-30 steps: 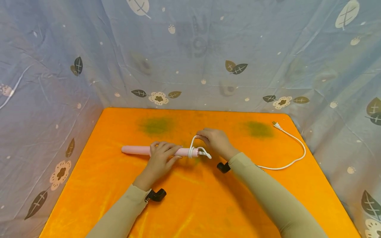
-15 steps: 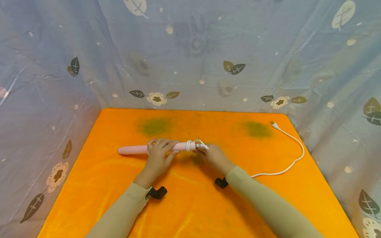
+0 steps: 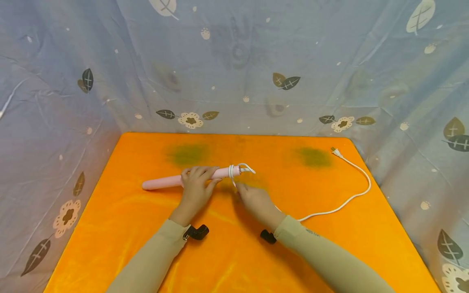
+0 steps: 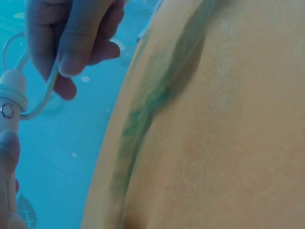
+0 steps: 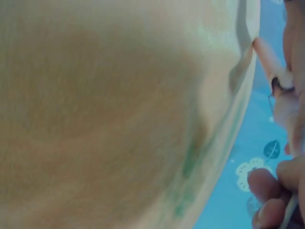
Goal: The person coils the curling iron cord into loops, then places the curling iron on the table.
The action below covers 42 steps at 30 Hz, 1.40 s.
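My left hand grips a slim pink hair styling iron round its middle. The iron's right end points slightly toward the back of the table. Near that end, a white power cord is wound round the handle. Just in front of the handle my right hand pinches the cord between thumb and fingers. In the left wrist view the cord runs from the handle to the right hand, and a round button shows on the iron. The right wrist view shows the right fingers on the cord.
The rest of the cord curves over the orange tabletop to a white two-pin plug at the back right. A patterned blue-grey curtain stands behind and at both sides. Each wrist carries a black camera mount.
My right hand has come from behind the iron round its end to the front, drawing the cord with it. The iron's right end has swung toward the back. My left hand keeps its grip.
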### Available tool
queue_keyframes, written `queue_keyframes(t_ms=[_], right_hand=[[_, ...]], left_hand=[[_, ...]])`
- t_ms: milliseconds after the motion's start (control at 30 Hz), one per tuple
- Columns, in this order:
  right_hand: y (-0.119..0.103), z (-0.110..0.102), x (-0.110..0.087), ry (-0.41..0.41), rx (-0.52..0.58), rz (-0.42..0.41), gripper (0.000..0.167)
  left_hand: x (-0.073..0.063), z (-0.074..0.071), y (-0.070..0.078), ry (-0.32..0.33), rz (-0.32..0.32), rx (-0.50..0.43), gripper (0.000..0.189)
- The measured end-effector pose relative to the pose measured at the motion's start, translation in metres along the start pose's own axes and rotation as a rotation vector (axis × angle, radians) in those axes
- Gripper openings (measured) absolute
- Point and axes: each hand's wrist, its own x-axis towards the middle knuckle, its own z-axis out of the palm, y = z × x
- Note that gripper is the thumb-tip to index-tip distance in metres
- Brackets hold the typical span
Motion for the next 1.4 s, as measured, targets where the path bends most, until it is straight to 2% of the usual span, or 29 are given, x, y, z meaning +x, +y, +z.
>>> queue_keyframes(t_ms=[133,300,533,733,967,1233,1400], right_hand=[[-0.011,-0.006,-0.002,0.004,-0.082,-0.039,0.023],[-0.021,-0.016,-0.001,-0.028,-0.088,-0.090,0.021],[-0.015,-0.035,0.012,0.023,-0.139,-0.186,0.013],[-0.004,-0.054,0.026,0.053,-0.124,-0.272,0.016],[0.008,-0.065,0.037,0.060,-0.145,-0.300,0.025],[0.024,-0.066,0.043,0.021,-0.117,-0.299,0.014],[0.034,-0.067,0.048,0.082,-0.060,-0.281,0.017]], left_hand=[[0.003,0.001,-0.001,-0.020,-0.043,0.015,0.040],[0.002,0.003,-0.004,-0.068,-0.066,0.039,0.038],[-0.008,0.007,-0.005,-0.176,-0.027,0.090,0.036],[-0.017,0.009,-0.005,-0.224,0.014,0.107,0.036],[-0.023,0.003,0.000,-0.252,0.062,0.086,0.038],[-0.025,-0.003,0.002,-0.269,0.070,0.075,0.040],[-0.025,-0.007,0.003,-0.266,0.070,0.058,0.040]])
